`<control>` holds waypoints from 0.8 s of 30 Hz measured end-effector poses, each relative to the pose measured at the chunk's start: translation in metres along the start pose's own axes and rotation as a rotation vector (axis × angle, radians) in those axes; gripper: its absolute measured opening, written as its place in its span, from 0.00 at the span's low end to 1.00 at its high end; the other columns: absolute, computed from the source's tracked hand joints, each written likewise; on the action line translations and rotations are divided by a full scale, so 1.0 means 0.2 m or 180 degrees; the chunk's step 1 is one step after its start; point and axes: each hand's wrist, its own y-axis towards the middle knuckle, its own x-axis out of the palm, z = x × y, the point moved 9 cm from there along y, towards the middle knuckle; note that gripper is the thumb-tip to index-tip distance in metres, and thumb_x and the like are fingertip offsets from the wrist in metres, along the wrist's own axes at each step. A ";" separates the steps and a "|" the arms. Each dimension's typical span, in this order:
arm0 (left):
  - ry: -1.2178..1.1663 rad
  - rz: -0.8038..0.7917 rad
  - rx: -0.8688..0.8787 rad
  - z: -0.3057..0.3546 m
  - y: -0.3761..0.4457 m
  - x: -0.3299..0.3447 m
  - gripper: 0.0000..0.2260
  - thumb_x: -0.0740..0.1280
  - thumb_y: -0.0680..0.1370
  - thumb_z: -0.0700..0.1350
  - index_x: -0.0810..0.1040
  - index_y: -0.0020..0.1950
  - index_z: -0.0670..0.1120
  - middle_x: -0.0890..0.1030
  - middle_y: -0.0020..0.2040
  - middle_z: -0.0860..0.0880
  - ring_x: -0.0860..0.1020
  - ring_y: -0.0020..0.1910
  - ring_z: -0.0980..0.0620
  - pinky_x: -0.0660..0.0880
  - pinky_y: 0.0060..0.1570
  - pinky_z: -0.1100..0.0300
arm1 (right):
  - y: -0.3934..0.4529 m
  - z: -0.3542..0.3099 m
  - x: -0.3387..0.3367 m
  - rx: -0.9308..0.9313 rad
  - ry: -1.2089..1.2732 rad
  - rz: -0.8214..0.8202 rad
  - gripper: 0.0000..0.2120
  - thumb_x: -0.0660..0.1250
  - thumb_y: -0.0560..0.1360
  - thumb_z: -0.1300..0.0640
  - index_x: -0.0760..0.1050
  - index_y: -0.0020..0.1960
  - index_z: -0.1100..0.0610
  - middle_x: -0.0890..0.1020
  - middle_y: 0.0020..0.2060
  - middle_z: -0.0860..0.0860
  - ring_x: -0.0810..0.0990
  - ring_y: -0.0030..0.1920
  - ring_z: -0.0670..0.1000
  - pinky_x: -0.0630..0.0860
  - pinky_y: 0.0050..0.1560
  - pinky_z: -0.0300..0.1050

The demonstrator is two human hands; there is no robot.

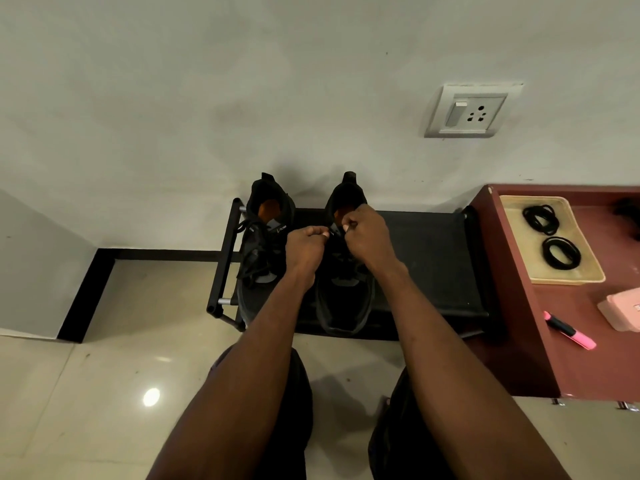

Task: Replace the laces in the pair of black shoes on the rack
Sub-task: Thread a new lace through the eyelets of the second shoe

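Left hand (pixel 304 245) and right hand (pixel 367 233) curled, lace ends apparently pinched, over right-hand black mesh shoe (pixel 344 289) on black fabric rack (pixel 433 258). Risk: lace slipped from pinch, eyelet missed.

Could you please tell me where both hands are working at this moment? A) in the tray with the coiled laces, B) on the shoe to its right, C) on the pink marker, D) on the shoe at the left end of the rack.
B: the left hand and the right hand both have curled fingers at the top of the right shoe, while the left shoe goes untouched.
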 end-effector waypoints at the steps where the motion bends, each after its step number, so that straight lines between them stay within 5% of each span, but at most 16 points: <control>1: -0.0042 -0.0020 -0.0030 -0.01 0.00 0.00 0.07 0.68 0.79 0.37 0.84 0.55 0.42 0.85 0.48 0.44 0.84 0.50 0.48 0.81 0.55 0.52 | 0.01 0.01 -0.01 -0.0010 0.0066 -0.0080 0.07 0.64 0.74 0.67 0.81 0.44 0.64 0.78 0.49 0.56 0.77 0.48 0.55 0.73 0.47 0.48; 6: -0.0045 -0.0096 0.0011 0.01 -0.01 0.01 0.11 0.68 0.79 0.36 0.83 0.60 0.41 0.85 0.53 0.44 0.83 0.53 0.50 0.79 0.58 0.55 | 0.03 0.04 -0.02 -0.0088 0.0115 -0.0305 0.07 0.66 0.76 0.66 0.83 0.47 0.62 0.80 0.49 0.54 0.77 0.50 0.53 0.71 0.49 0.45; 13: 0.0110 -0.0244 0.0090 0.02 -0.02 0.02 0.12 0.69 0.79 0.37 0.82 0.62 0.41 0.84 0.51 0.48 0.82 0.49 0.54 0.79 0.50 0.63 | 0.00 -0.05 0.02 -0.0156 -0.0442 -0.0163 0.08 0.64 0.72 0.65 0.82 0.46 0.64 0.76 0.49 0.55 0.77 0.47 0.58 0.69 0.41 0.46; 17: 0.0101 -0.0248 0.0061 0.02 -0.02 0.02 0.13 0.68 0.79 0.37 0.81 0.63 0.41 0.84 0.54 0.45 0.83 0.53 0.49 0.80 0.57 0.54 | -0.02 -0.10 0.00 -0.0226 -0.0651 -0.0031 0.06 0.65 0.74 0.64 0.79 0.45 0.66 0.75 0.53 0.57 0.77 0.46 0.60 0.70 0.41 0.49; 24: 0.0115 -0.0252 0.0025 0.00 -0.01 0.01 0.13 0.68 0.78 0.35 0.81 0.63 0.41 0.85 0.54 0.45 0.83 0.51 0.51 0.80 0.57 0.55 | 0.02 -0.06 0.04 -0.0536 -0.0629 -0.0526 0.09 0.65 0.74 0.65 0.84 0.50 0.63 0.78 0.49 0.56 0.77 0.49 0.58 0.74 0.45 0.52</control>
